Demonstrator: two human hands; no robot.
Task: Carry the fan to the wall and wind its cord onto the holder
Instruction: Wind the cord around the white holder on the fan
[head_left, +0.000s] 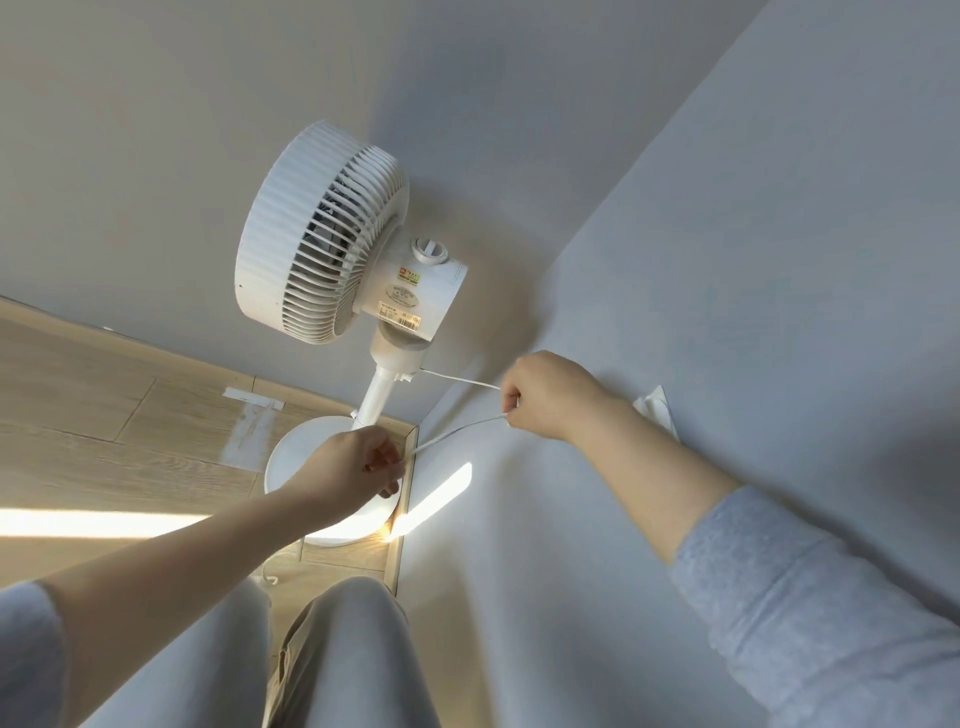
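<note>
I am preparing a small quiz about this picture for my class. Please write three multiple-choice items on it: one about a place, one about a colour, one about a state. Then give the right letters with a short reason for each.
1. Where does the fan stand?
A. In the corner where two walls meet
B. In the middle of the floor
C. On a table

2. What colour is the fan?
A. Black
B. White
C. Red

3. How is the cord held?
A. It lies loose, untouched
B. One hand alone holds it
C. Both hands hold it, stretched between them

Answers:
1. A: the fan has its round base on the wooden floor, right at the wall corner.
2. B: head, pole and base are all white.
3. C: the cord runs taut from the left hand to the right hand.
</note>
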